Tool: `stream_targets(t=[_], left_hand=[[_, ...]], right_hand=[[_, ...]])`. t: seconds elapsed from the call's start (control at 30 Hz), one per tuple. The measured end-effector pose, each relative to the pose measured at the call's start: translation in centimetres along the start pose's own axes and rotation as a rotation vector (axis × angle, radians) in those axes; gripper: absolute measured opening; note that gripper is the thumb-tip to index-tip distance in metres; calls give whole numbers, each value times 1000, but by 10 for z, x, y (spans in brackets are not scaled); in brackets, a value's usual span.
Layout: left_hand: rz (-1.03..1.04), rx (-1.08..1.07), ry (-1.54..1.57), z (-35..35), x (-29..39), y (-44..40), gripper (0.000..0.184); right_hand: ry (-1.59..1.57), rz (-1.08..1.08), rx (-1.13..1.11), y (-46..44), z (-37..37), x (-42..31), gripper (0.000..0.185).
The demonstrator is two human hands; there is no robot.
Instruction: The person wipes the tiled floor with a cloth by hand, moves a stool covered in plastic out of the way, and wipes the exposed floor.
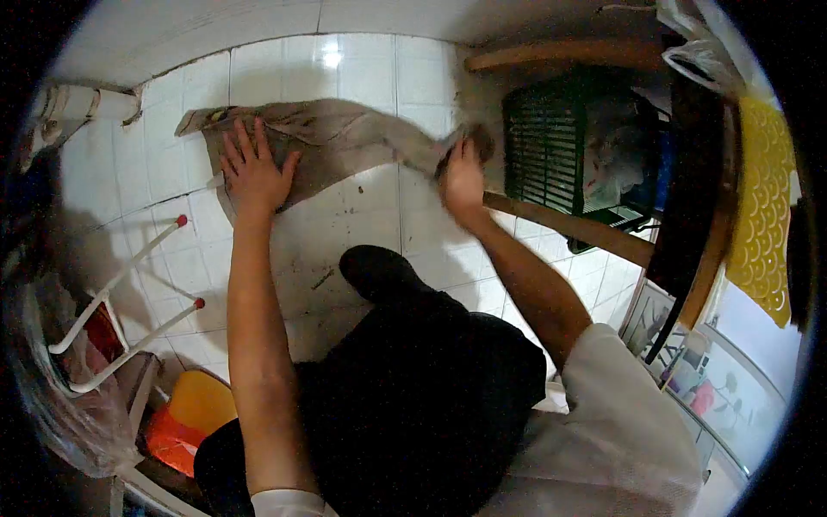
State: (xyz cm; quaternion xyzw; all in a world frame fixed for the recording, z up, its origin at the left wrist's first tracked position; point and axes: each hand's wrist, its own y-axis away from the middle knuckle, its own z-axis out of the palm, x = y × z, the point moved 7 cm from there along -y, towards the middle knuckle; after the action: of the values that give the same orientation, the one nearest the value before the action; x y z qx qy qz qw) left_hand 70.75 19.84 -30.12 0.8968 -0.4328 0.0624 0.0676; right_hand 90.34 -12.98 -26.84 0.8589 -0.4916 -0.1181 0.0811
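A damp-looking grey-brown cloth [332, 142] lies across the white tiled floor [370, 207], wide and fairly flat at its left end and narrowing into a bunched strip toward the right. My left hand [257, 177] rests palm down on the wide part, fingers spread. At the far right end, my right hand [465, 183] is closed around the bunched cloth; some of its fingers are hidden. Dark bits of dirt [324, 278] dot the tiles just below the cloth. My dark shoe [379, 269] stands on the floor between my arms.
A dark green slatted crate [543, 142] sits under a wooden bar [568, 55] at right, with another wooden bar [577, 226] low in front. White metal legs with red tips [129, 280] jut in from the left. An orange-yellow bag [191, 414] lies lower left.
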Motion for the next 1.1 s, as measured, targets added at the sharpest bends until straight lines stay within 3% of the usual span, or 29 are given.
stream_targets(t=[0.13, 0.2, 0.33, 0.37, 0.43, 0.5, 0.6, 0.63, 0.67, 0.7, 0.77, 0.83, 0.87, 1.0, 1.03, 1.1], left_hand=[[15, 56, -31, -3, -2, -2, 94], [48, 96, -44, 5, -2, 5, 94], [64, 80, 21, 0, -2, 4, 94], [60, 66, 4, -4, -2, 6, 94], [47, 51, -20, -5, -2, 4, 92], [39, 98, -17, -7, 1, 3, 92], [51, 93, -35, -4, -2, 4, 92], [54, 76, -36, -1, 0, 6, 92], [68, 80, -34, 2, -2, 11, 91], [80, 92, -27, 4, -5, 11, 91], [95, 98, -15, 0, 2, 4, 91], [42, 74, -32, -6, 1, 5, 90], [30, 87, -16, -8, 0, 7, 90], [65, 114, 14, -7, 3, 8, 89], [77, 128, 21, -8, 4, 7, 89], [88, 110, 29, -4, 3, 10, 89]], right_hand=[[69, -103, 183, 24, 15, -13, 63], [-15, -120, 292, -21, 11, -15, 58], [-93, -47, 258, -79, -14, -30, 60], [-172, -65, 240, -69, -12, -24, 59], [-51, -192, 212, -1, 8, -8, 63], [45, -168, 122, 55, 11, -10, 67], [-67, -69, 256, -4, 0, -8, 68], [-91, -97, 391, -33, -22, -22, 66], [-197, 99, 46, -60, -45, -35, 63], [-37, -65, 332, -68, -35, -31, 60], [-113, -139, 330, -34, -20, -13, 61], [4, -274, 195, 18, -1, -7, 62], [46, -321, 233, 21, 12, 0, 63], [-109, -116, 320, -73, -25, -20, 54], [-171, 46, 245, -85, -35, -26, 52], [-132, -101, 382, -64, -25, -12, 52]])
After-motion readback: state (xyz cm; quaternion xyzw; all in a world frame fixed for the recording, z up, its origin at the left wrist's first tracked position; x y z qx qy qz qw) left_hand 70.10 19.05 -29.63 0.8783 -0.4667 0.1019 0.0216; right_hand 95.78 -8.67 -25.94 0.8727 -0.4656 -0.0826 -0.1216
